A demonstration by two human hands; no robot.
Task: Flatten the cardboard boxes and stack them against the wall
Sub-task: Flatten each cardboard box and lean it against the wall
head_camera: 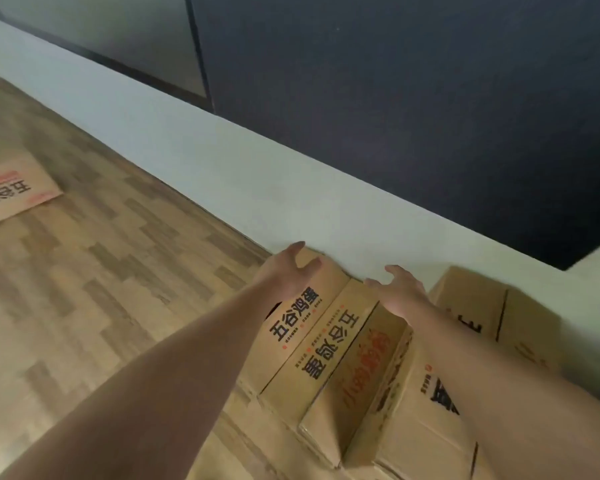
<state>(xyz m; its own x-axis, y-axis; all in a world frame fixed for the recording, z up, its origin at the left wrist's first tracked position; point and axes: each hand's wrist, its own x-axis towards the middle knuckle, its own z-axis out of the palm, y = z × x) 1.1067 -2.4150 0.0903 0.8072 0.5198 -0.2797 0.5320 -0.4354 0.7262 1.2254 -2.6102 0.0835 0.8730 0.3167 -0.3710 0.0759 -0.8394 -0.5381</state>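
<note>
A brown cardboard box point(326, 348) with black and red printed characters stands on the floor against the pale wall point(291, 188). Its top flaps look partly folded in. My left hand point(288, 271) hovers over the box's far left corner with fingers spread, touching or nearly touching the cardboard. My right hand point(400, 292) reaches over the box's far right edge, fingers apart and holding nothing. A second cardboard box point(492, 313) stands to the right, partly hidden by my right forearm. A flattened box point(11, 192) lies on the floor at far left.
Wood-pattern flooring point(101, 289) fills the left half of the view. A dark blue panel point(413, 98) covers the upper wall, with a grey framed panel point(125, 32) at top left.
</note>
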